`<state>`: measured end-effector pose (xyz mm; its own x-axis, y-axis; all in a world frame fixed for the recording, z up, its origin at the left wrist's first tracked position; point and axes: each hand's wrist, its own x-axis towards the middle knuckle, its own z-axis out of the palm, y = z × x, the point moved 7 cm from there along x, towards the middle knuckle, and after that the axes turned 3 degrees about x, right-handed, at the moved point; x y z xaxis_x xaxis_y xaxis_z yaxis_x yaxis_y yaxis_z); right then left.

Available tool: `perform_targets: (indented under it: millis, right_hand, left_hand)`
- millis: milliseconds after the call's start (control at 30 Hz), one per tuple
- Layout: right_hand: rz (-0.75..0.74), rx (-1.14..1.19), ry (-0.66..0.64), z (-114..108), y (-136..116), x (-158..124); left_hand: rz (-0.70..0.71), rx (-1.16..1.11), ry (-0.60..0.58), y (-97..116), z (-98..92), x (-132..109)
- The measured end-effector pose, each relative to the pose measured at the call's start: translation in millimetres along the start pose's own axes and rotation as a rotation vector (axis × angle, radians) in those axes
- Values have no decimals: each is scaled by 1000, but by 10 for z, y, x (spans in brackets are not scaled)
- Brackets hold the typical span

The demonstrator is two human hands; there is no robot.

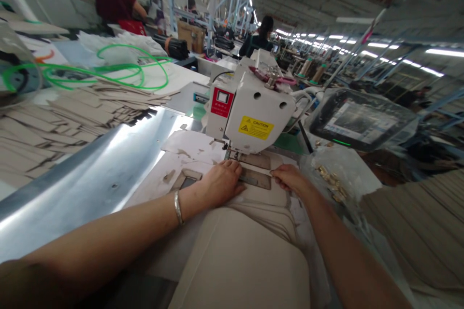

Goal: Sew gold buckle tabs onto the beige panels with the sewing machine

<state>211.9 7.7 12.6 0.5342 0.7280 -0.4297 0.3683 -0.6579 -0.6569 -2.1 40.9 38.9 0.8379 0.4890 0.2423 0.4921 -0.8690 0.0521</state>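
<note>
A white industrial sewing machine head (261, 106) with a yellow caution label stands straight ahead. Under its needle area lies a beige panel (268, 197) with a rectangular slot in front. My left hand (222, 183) rests flat on the panel's left side, close to the presser foot, its fingers stretched out. At the panel's right edge, the fingers of my right hand (290, 178) are pinched together on it. Several more beige panels (250, 260) overlap toward me. A white sheet (152, 188) with a rectangular cut-out lies left of my left hand.
Beige strips (72, 116) are piled on the left table beside a shiny metal plate (90, 169) and a green hose (141, 77). To the right are a control screen (358, 120), a plastic bag of gold-coloured metal parts (333, 183) and stacked beige pieces (420, 227). People sit farther back.
</note>
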Motion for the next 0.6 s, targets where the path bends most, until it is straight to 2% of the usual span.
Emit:
perform_targets:
  millis: [133,600]
  right_hand:
    - [-4,10,-10,148,-108,-17]
    - [-8,59,-90,685,-501,-37]
  left_hand:
    - [-22,-6,-28,-152,-38,-66]
    - [-63,103,-9,-646,-173,-274]
